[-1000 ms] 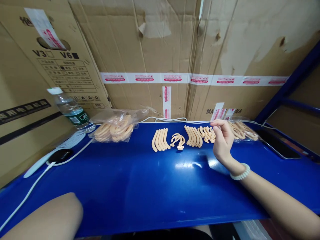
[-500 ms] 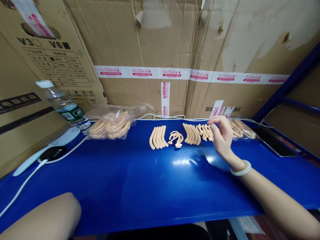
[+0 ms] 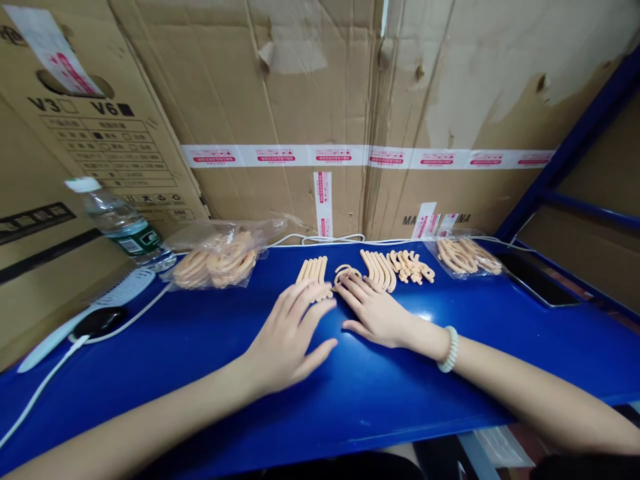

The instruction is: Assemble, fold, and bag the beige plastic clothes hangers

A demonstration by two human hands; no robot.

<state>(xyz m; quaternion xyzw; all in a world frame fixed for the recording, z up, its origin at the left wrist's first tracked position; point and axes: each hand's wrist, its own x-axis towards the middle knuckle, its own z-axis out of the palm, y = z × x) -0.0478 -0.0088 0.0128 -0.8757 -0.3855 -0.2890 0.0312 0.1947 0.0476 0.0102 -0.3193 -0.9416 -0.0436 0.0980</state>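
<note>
Both my hands lie flat, fingers spread, on the blue table. The fingertips of my left hand rest on a row of curved peach plastic strips. My right hand, with a white bead bracelet at the wrist, has its fingertips at a small pile of hook-shaped peach pieces. Just beyond lie a second row of curved strips and a cluster of small peach hooks. Neither hand grips anything.
A plastic bag of peach parts lies at the back left, another smaller bag at the back right. A water bottle, a white hand fan, a black puck with a white cable and a phone sit at the edges. Cardboard boxes wall the back.
My right hand came down from the hook cluster at the right to lie flat near the middle pieces. My left hand reached forward from the near edge onto the left row of strips.
</note>
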